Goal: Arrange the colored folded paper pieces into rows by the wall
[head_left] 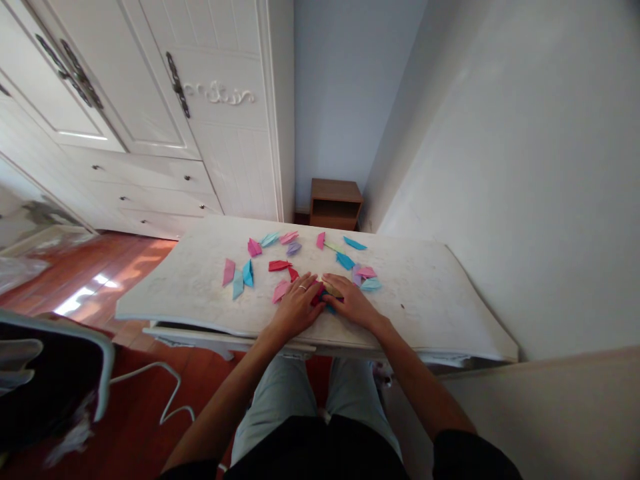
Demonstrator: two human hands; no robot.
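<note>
My left hand point(298, 303) and my right hand point(350, 300) rest side by side on a white table point(190, 287), fingers laid flat and pressing on a small folded paper piece point(326, 293) between them. The piece shows dark red, blue and tan parts; most of it is hidden under my fingers. A ring sits on a finger of my left hand. Several folded paper pieces in pink, blue, red and purple lie scattered beyond my hands, such as a pink one point(229, 271), a red one point(279, 265) and a blue one point(355, 243).
A white wardrobe with drawers point(165, 180) stands to the left behind the table. A small brown nightstand point(334, 203) sits in the far corner. A wall runs along the right. A dark chair point(55, 380) is at the lower left on the wooden floor.
</note>
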